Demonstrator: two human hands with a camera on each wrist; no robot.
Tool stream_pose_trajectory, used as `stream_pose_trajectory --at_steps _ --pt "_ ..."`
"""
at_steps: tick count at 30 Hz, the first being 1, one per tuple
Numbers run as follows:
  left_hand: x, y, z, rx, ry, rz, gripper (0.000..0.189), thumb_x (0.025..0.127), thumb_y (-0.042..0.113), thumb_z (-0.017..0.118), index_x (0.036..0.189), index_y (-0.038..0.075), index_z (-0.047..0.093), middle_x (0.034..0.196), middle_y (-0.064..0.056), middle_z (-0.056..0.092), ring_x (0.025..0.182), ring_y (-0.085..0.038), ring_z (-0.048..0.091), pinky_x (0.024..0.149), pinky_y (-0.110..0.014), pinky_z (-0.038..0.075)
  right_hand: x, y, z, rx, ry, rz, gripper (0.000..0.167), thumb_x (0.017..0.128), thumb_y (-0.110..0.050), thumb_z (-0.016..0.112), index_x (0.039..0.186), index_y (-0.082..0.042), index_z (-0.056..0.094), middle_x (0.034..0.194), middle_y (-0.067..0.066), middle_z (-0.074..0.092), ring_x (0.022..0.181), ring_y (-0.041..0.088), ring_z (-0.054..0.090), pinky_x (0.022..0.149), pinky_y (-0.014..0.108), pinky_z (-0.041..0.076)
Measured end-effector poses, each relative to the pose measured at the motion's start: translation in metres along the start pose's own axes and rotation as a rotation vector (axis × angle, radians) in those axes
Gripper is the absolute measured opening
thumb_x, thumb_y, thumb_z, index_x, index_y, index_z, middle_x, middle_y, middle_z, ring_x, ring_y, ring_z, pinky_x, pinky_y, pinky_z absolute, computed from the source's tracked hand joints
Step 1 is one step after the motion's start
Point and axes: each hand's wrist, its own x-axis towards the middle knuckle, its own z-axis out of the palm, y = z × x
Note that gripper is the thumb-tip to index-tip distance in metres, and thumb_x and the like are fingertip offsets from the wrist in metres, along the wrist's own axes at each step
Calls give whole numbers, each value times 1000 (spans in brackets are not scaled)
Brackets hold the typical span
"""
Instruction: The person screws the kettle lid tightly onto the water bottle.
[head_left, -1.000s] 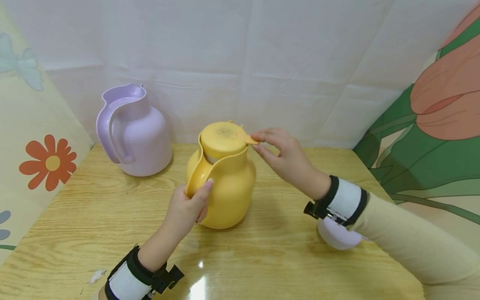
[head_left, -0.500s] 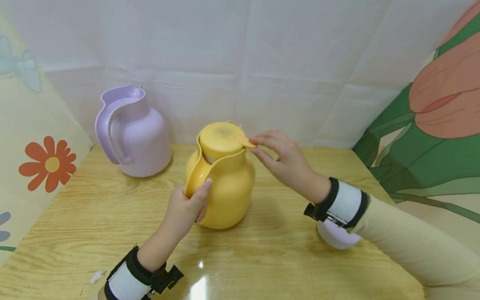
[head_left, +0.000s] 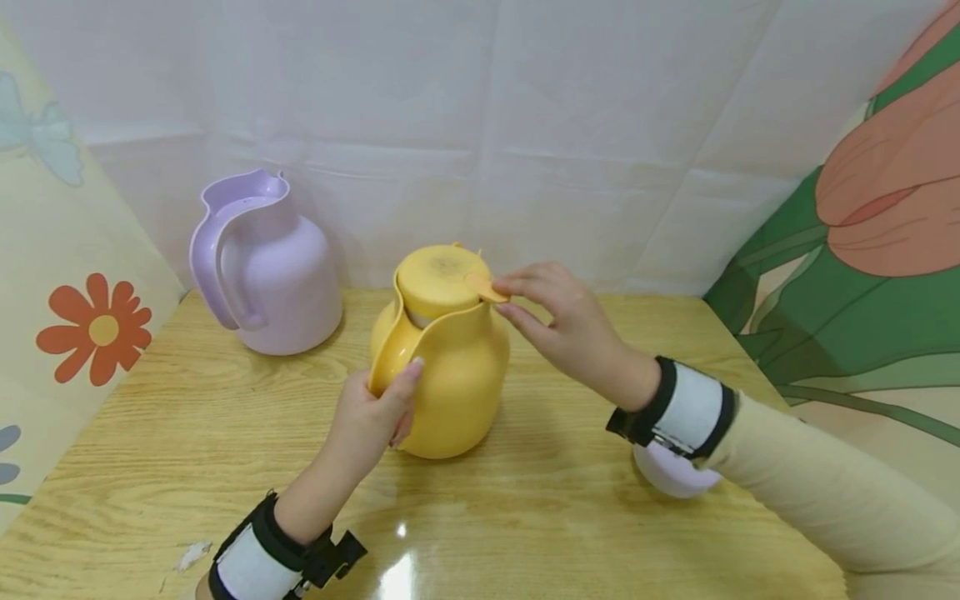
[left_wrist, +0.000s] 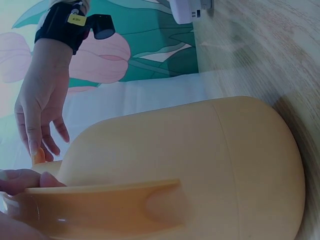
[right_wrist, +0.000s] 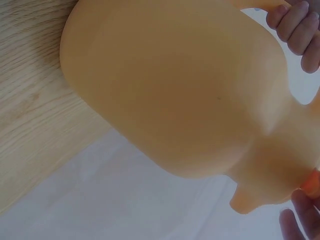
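A yellow thermos jug [head_left: 461, 392] stands upright on the wooden table, its handle toward me. My left hand [head_left: 375, 412] grips this handle [left_wrist: 110, 205], thumb along its side; curled fingers [right_wrist: 297, 30] show in the right wrist view. In the jug's mouth sits a round yellow lid [head_left: 435, 279] with a dark smudge on top. An orange tab [head_left: 486, 288] sticks out from the lid's right side. My right hand [head_left: 573, 325] pinches that tab between thumb and fingers. A small spout [right_wrist: 245, 199] juts from the jug's neck in the right wrist view.
At the back left stands a lilac jug [head_left: 288, 275] with no lid showing in its mouth. A small rounded lilac object [head_left: 671, 471] lies at the right, partly covered by my right wrist strap. A white sheet [head_left: 570, 133] hangs behind the table [head_left: 540, 533].
The orange tab has swung slightly toward me and left as the lid turns, with my right hand following it. My left hand and the jug's body stay in place.
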Motion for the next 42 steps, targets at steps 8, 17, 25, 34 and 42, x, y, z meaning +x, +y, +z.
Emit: stream_pose_trajectory --at_steps 8,17,25,34,42 --pt "0 0 0 -7 0 -1 52 97 21 52 55 -7 40 41 -1 40 36 -11 37 37 -23 32 1 -3 -1 12 -6 -20 26 78 4 76 103 7 70 102 20 67 97 34 59 85 43 49" --pt "0 0 0 -12 2 -2 51 97 21 52 54 -4 40 41 -1 40 35 -11 37 37 -23 32 1 -7 1 12 -2 -59 27 76 2 79 101 7 70 100 20 67 97 34 59 85 43 49" --pt "-2 3 1 -29 12 -2 50 96 21 54 55 -6 41 41 -2 39 35 -13 37 37 -25 33 2 -9 2 7 7 -95 30 73 3 80 100 7 70 98 19 67 95 34 59 83 43 49" --pt "-2 3 2 -36 12 -6 51 96 21 54 56 -8 41 41 -2 39 35 -13 37 37 -24 33 3 -11 4 12 11 -103 29 72 2 81 99 7 70 95 18 67 92 33 58 81 41 48" --pt "-2 4 2 -42 15 -17 51 96 21 54 56 -7 40 41 -3 39 36 -13 37 38 -24 32 4 -13 6 17 11 -107 28 72 2 81 98 6 70 92 16 67 90 32 58 80 41 48"
